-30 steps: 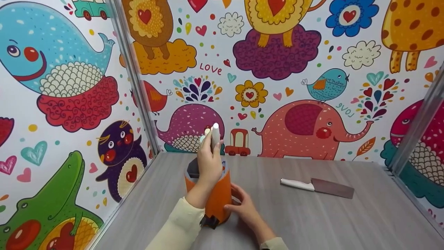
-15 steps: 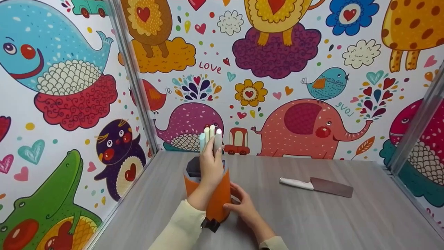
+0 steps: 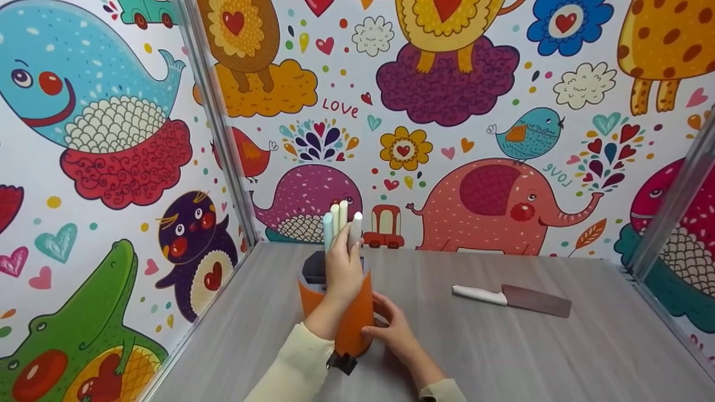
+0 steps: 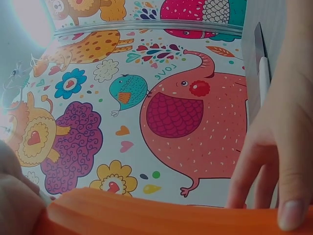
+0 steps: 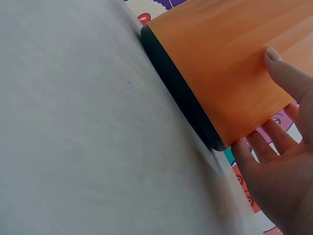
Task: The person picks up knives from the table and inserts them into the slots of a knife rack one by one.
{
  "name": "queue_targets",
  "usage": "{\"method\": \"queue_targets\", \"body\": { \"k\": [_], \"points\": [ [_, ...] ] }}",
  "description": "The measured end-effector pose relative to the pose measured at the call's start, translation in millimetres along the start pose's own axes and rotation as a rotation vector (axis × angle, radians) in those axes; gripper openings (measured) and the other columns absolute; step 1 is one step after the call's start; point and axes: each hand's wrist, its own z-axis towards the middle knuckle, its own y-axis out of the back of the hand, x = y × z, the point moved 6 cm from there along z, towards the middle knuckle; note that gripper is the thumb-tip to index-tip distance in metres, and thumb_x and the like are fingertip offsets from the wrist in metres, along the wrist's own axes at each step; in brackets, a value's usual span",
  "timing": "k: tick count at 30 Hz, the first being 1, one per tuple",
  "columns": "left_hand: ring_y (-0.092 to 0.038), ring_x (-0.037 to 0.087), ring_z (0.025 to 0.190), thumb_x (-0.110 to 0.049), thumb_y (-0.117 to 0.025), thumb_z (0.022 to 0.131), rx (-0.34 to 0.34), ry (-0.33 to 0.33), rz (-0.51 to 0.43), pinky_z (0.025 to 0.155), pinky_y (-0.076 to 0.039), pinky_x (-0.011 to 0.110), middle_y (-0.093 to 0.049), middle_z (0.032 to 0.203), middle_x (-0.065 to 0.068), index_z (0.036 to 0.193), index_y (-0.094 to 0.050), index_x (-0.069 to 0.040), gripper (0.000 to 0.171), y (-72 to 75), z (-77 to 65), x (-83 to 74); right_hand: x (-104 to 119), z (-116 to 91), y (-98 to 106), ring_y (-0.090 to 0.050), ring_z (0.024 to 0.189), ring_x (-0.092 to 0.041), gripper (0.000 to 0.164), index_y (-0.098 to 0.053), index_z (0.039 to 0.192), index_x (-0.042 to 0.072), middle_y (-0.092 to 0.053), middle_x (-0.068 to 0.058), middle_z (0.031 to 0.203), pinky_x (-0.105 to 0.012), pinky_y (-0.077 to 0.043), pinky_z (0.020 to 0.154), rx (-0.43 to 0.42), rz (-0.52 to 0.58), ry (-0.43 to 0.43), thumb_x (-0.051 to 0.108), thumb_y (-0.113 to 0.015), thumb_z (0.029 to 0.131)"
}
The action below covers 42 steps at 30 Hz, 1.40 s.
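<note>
An orange knife block with a dark base stands upright on the table. Over its top, my left hand holds a white knife handle that points up. Just left of that handle rise several slim pale knife handles, one bluish and the others yellowish, their lower parts hidden behind the hand. My right hand grips the block's right side low down. In the right wrist view its thumb lies on the orange wall, with the fingers around the far side. The held knife's blade is hidden.
To the right, a cleaver with a white handle lies flat on the grey table. Printed cartoon panels with metal edge posts enclose the table at the left, back and right. A black clip-like piece shows by the left sleeve.
My left hand and the white handle have shifted slightly right, and the handle's tip is lower. The pale handles beside it show more fully. My right hand stays on the block.
</note>
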Motion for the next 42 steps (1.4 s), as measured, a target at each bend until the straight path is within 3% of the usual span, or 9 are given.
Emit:
{"method": "queue_targets", "body": {
  "k": [16,23,33,37,42],
  "points": [
    [-0.060,0.039,0.135,-0.004,-0.051,0.110,-0.032,0.059,0.103,0.116,-0.049,0.056,-0.055,0.157,0.021,0.154,-0.050,-0.002,0.044,-3.8,2.4,4.3,-3.5,0.0,0.8,-0.054,0.143,-0.039,0.078,-0.045,0.158,0.001,-0.054,-0.024,0.156,-0.053,-0.047,0.120,-0.020,0.028,-0.005,0.013,-0.084,0.092],
    [-0.063,0.037,0.131,-0.007,-0.051,0.111,-0.060,0.099,0.125,0.113,-0.052,0.054,-0.056,0.156,0.019,0.156,-0.049,-0.004,0.045,-6.1,4.3,2.6,-1.5,-0.2,1.3,-0.052,0.146,-0.039,0.078,-0.045,0.159,0.005,-0.054,-0.021,0.158,-0.054,-0.045,0.122,-0.018,0.034,-0.013,0.014,-0.084,0.093],
    [-0.056,0.039,0.141,-0.006,-0.053,0.110,-0.126,0.133,0.161,0.120,-0.046,0.055,-0.052,0.161,0.019,0.156,-0.047,-0.003,0.046,-8.8,4.3,-1.2,-3.1,0.6,1.4,-0.053,0.144,-0.038,0.078,-0.044,0.159,0.001,-0.053,-0.023,0.157,-0.051,-0.047,0.120,-0.010,0.046,-0.008,0.012,-0.083,0.093],
    [-0.051,0.039,0.146,-0.007,-0.057,0.109,-0.146,0.083,0.171,0.122,-0.043,0.055,-0.047,0.165,0.017,0.159,-0.043,-0.004,0.053,-9.5,1.9,-0.9,-4.2,0.6,2.1,-0.053,0.144,-0.037,0.079,-0.043,0.159,0.000,-0.054,-0.025,0.156,-0.049,-0.048,0.120,-0.011,0.055,-0.006,0.012,-0.084,0.092],
    [-0.047,0.039,0.151,-0.011,-0.068,0.103,-0.208,-0.119,0.251,0.121,-0.042,0.055,-0.046,0.166,0.017,0.161,-0.042,-0.001,0.063,-6.5,-8.8,-7.5,-3.9,0.0,1.6,-0.054,0.142,-0.037,0.077,-0.045,0.158,0.002,-0.055,-0.023,0.155,-0.052,-0.047,0.120,-0.015,0.036,0.000,0.012,-0.084,0.092]
  ]
}}
